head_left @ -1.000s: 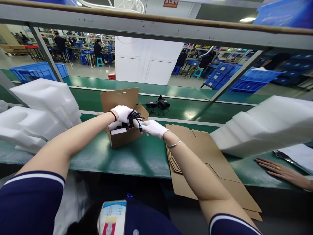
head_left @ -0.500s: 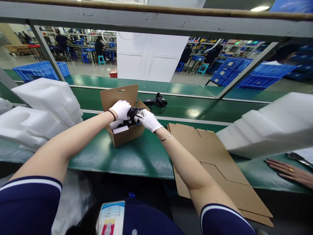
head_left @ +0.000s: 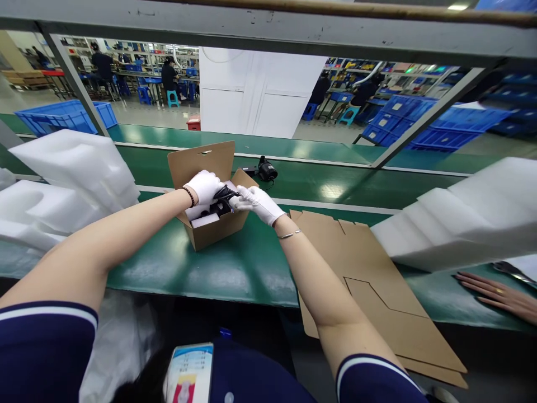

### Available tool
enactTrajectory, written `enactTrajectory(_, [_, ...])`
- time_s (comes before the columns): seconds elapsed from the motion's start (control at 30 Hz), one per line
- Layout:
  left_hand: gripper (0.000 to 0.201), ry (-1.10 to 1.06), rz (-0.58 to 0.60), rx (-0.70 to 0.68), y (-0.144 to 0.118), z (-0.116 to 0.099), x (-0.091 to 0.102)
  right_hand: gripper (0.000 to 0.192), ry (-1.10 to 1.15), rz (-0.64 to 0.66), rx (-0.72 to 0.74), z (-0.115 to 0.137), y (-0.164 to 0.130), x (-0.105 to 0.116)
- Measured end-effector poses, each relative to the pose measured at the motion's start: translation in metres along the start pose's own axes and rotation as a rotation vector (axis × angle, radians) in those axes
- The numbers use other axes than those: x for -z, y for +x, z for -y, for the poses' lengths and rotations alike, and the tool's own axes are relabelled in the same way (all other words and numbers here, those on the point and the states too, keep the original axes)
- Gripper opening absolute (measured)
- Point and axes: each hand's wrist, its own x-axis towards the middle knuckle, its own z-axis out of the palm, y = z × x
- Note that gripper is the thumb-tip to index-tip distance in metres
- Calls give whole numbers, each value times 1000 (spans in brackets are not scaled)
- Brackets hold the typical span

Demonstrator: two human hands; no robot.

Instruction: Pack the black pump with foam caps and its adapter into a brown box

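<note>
Both my gloved hands meet over the open cardboard box (head_left: pixel 213 229) on the green counter (head_left: pixel 235 268). My left hand (head_left: pixel 204 186) is curled around a black cable bundle (head_left: pixel 224 194) above the box. My right hand (head_left: pixel 260 204), fingers partly closed, pinches the bundle's right end.

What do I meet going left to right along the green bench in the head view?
White foam stack → open cardboard box with the left hand and right hand on a black cable bundle → flat cardboard sheets → second foam stack → another person's hand.
</note>
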Motion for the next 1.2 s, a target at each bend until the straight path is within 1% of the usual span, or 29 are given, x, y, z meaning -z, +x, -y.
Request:
enactTrajectory(0.07, [31, 27, 23, -5, 0, -2, 2, 59, 1, -29, -29, 1, 0, -5])
enactTrajectory(0.13, [29, 52, 49, -9, 2, -4, 4, 54, -97, -10, -12, 7, 1, -8])
enactTrajectory(0.2, [27, 63, 76, -11, 4, -6, 7, 51, -208, 58, 36, 18, 1, -9])
enactTrajectory(0.27, [27, 55, 99, 0, 6, -9, 10, 45, -236, 156, 68, 30, -1, -9])
enactTrajectory(0.33, [25, 41, 125, 32, 8, -9, 13, 36, -265, 228, 45, 40, -2, -10])
enactTrajectory(0.37, [26, 29, 130, 52, 8, -8, 13, 31, -284, 229, 19, 44, -2, -10])
enactTrajectory(0.4, [30, 8, 121, 68, 8, -6, 12, 27, -309, 203, -7, 46, 0, -10])
enactTrajectory(0.43, [39, -27, 99, 78, 7, -3, 10, 24, -339, 166, -26, 47, 1, -10])
enactTrajectory(0.5, [64, -155, 9, 70, 5, 6, 4, 25, -372, 107, -48, 48, 7, -9])
enactTrajectory(0.53, [73, -236, -46, 52, 3, 10, 0, 26, -381, 95, -57, 48, 10, -8])
enactTrajectory(0.57, [76, -316, -92, 31, 1, 14, -3, 28, -392, 90, -67, 48, 12, -7])
enactTrajectory(0.63, [70, -436, -130, 8, -1, 19, -9, 28, -419, 95, -69, 48, 15, -6])
enactTrajectory(0.67, [65, -463, -123, 14, -1, 21, -10, 27, -429, 101, -59, 48, 15, -5])
enactTrajectory(0.73, [56, -455, -73, 40, 0, 21, -10, 32, -394, 139, -22, 48, 13, -3])
enactTrajectory(0.83, [45, -372, 1, 49, 2, 19, -5, 50, -346, 192, 12, 45, 8, -1])
enactTrajectory(0.9, [44, -329, 35, 36, 3, 17, -3, 56, -399, 195, 31, 42, 7, -1])
enactTrajectory(0.97, [46, -323, 54, 59, 3, 17, -3, 51, -441, 231, 43, 42, 9, -4])
enactTrajectory(1.03, [48, -359, 46, 130, 4, 19, -4, 52, -457, 279, 48, 44, 12, -9])
enactTrajectory(1.13, [50, -431, 8, 246, 7, 23, -7, 54, -482, 259, 76, 47, 15, -13])
enactTrajectory(1.2, [50, -450, 3, 268, 9, 25, -7, 48, -415, 263, 81, 48, 15, -10])
